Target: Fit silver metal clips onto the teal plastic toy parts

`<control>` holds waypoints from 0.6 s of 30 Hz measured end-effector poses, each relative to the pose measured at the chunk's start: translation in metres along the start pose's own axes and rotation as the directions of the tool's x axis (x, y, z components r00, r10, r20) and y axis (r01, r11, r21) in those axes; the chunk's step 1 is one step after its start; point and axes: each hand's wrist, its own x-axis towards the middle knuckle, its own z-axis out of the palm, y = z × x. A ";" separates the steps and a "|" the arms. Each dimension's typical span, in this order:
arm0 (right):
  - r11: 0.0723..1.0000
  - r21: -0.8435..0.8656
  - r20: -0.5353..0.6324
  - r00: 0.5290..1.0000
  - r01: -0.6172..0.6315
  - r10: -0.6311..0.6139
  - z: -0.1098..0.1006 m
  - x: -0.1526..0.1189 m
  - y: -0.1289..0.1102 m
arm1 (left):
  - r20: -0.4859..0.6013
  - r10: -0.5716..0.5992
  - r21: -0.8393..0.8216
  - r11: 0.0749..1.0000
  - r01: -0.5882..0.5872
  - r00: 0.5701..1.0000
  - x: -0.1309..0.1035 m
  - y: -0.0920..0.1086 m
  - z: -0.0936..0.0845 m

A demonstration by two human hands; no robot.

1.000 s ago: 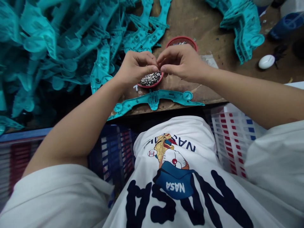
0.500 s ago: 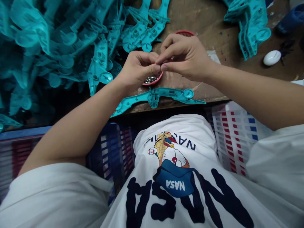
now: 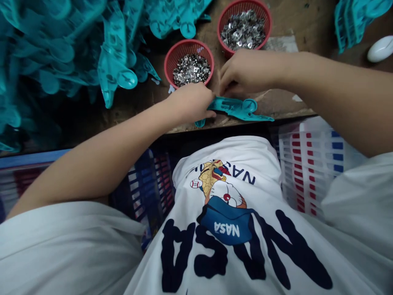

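A long teal plastic part point(image 3: 238, 108) lies along the near edge of the wooden table point(image 3: 288, 24). My left hand point(image 3: 190, 102) rests on its middle, fingers closed over it. My right hand point(image 3: 245, 71) hovers just behind the part with fingertips pinched down onto it; what they pinch is hidden. Behind my hands stand two red mesh baskets: the nearer basket point(image 3: 175, 55) with small shiny metal pieces, the farther basket point(image 3: 267, 20) with larger metal clips.
A big heap of teal plastic parts point(image 3: 61, 49) fills the table's left side. More teal parts point(image 3: 350, 20) stack at the right, beside a white oval object point(image 3: 380, 48). Slotted plastic crates point(image 3: 307, 164) stand below the table edge on both sides of my lap.
Both hands came down from above the small basket to the teal part at the table edge. The two baskets, covered before, are now uncovered. The view tilted downward.
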 end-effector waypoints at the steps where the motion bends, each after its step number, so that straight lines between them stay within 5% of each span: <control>1: 0.999 -0.024 0.029 0.999 0.023 -0.022 0.003 0.003 -0.002 | 0.010 -0.009 0.009 1.000 0.009 1.000 0.002 -0.001 0.003; 8: 0.987 -0.118 0.136 0.986 0.110 -0.093 0.014 0.013 -0.009 | -0.039 -0.027 -0.111 0.994 0.023 0.999 0.017 -0.015 0.017; 18: 0.994 -0.001 0.068 0.992 0.108 -0.107 0.019 0.012 -0.001 | -0.039 -0.029 -0.164 0.986 0.022 0.999 0.016 -0.018 0.016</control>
